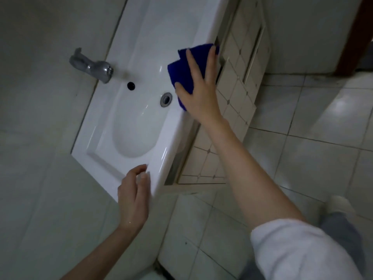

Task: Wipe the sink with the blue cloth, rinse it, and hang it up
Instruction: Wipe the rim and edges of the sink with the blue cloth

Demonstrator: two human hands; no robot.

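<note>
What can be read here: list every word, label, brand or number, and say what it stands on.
None: no text shows on the white ceramic sink, the chrome metal tap, the blue cloth or the pale floor tiles.
The tap is blurred, so any small mark there cannot be told.

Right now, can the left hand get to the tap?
Probably yes. The left hand is free by the corner of the sink, and only bare basin lies between it and the tap. The right hand and cloth are off to the side.
</note>
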